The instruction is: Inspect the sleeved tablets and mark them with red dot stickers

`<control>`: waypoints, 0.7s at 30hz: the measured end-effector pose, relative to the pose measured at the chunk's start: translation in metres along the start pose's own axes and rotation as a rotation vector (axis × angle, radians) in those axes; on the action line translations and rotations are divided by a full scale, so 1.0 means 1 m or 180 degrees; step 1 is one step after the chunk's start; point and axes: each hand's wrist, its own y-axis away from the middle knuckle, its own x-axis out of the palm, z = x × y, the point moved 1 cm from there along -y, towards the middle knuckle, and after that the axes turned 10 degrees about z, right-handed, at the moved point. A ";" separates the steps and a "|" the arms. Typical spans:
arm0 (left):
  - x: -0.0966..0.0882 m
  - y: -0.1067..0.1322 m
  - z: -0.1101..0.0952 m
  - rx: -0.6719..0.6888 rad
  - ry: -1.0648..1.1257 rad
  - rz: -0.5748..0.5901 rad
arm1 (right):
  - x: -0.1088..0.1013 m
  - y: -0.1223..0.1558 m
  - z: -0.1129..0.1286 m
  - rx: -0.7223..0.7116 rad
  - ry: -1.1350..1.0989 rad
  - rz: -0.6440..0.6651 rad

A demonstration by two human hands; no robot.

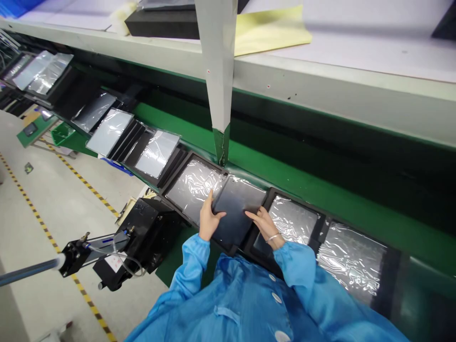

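A dark, flat rectangular panel [238,209] with a glossy, film-like surface is between my hands, in front of my body. My left hand [209,218] grips its left edge, the thumb lying on top and the index finger pointing away along the side. On the right edge is my right hand [264,223], thumb over the face and the other fingers at the side, partly hidden. Film-covered panels in black trays lie on both sides: a left one [194,183] and a right one [294,221]. Whether a tray lies under the held panel is hard to tell.
A green bench [270,175] carries a row of trays; another film-covered panel [351,254] lies far right. Stacked bagged panels [158,152] stand to the left. A post [219,71] and raised shelf [338,99] stand behind. A black machine arm [135,237] juts in at lower left.
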 end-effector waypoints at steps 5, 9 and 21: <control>-0.022 -0.033 0.035 -0.0192 -0.0430 -0.0039 | 0.014 -0.033 -0.008 0.0080 0.0478 -0.0181; -0.034 -0.048 0.051 -0.0157 -0.0627 -0.0127 | 0.017 -0.040 -0.011 0.0169 0.0682 -0.0318; -0.045 -0.070 0.024 -0.0204 -0.0710 0.0088 | 0.014 -0.024 -0.014 0.0062 0.0248 -0.0442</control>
